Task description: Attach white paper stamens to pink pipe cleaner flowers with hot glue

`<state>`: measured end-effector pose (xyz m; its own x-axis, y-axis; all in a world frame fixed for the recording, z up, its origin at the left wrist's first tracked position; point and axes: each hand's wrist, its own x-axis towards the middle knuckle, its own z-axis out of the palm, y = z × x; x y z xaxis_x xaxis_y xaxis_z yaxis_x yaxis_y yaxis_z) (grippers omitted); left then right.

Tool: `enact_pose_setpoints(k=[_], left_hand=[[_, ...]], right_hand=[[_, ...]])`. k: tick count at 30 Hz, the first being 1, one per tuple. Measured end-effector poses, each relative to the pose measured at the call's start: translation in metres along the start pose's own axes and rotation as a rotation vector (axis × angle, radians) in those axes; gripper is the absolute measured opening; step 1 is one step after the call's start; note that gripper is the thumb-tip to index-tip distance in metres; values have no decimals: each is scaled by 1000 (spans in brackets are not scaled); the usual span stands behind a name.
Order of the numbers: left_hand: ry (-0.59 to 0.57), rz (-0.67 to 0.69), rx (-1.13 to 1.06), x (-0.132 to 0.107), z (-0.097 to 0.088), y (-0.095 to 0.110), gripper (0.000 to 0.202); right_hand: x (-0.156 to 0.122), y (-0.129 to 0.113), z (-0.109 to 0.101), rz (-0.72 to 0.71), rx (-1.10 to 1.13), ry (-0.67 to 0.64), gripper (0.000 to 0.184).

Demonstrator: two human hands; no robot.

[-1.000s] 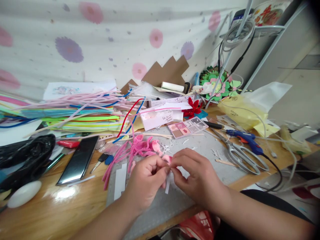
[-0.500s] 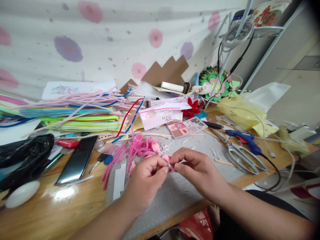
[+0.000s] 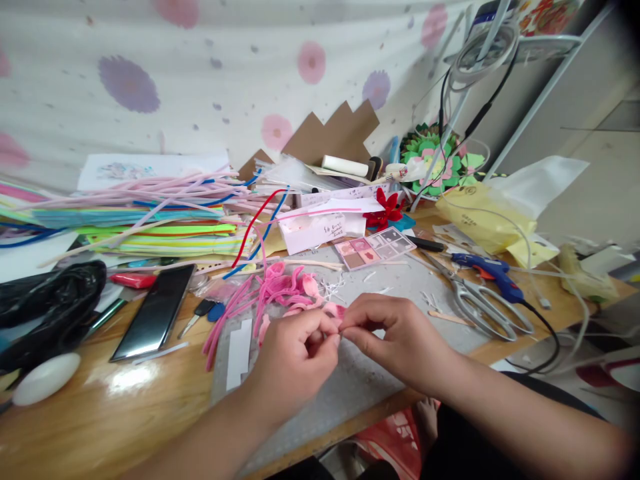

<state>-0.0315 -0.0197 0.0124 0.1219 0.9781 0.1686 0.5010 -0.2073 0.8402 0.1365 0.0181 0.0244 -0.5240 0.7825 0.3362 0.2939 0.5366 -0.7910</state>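
Observation:
My left hand (image 3: 297,360) is closed, its thumb and forefinger pinched just above the grey cutting mat (image 3: 320,413). Its fingertips meet those of my right hand (image 3: 387,333), which is pinched as well. Whatever sits between the fingertips is too small and too covered to make out. Right behind the hands lies a tangle of pink pipe cleaners (image 3: 280,287), some shaped into petal-like pieces with pale pink tips. White paper strips (image 3: 239,353) lie on the mat to the left of my left hand.
Large scissors (image 3: 483,310) and a blue glue gun (image 3: 493,273) lie to the right. A makeup palette (image 3: 375,248) is behind the hands. On the left are a phone (image 3: 155,313), a key (image 3: 195,317) and stacked pipe cleaners (image 3: 150,233). A red flower (image 3: 384,210) stands at the back.
My right hand's fingers have drawn closer together and its fingertips now touch those of my left. The small pale bit seen between them is now hidden. The view has shifted slightly.

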Motion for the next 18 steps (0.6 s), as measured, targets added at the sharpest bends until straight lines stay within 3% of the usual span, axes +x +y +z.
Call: enact_pose_setpoints(k=[12, 18], left_hand=[[-11, 43, 9, -3, 0, 6, 11], [-25, 63, -5, -3, -1, 8, 12]], right_hand=[[-3, 1, -1, 265, 307, -75, 5], [-1, 0, -4, 331, 462, -147, 16]])
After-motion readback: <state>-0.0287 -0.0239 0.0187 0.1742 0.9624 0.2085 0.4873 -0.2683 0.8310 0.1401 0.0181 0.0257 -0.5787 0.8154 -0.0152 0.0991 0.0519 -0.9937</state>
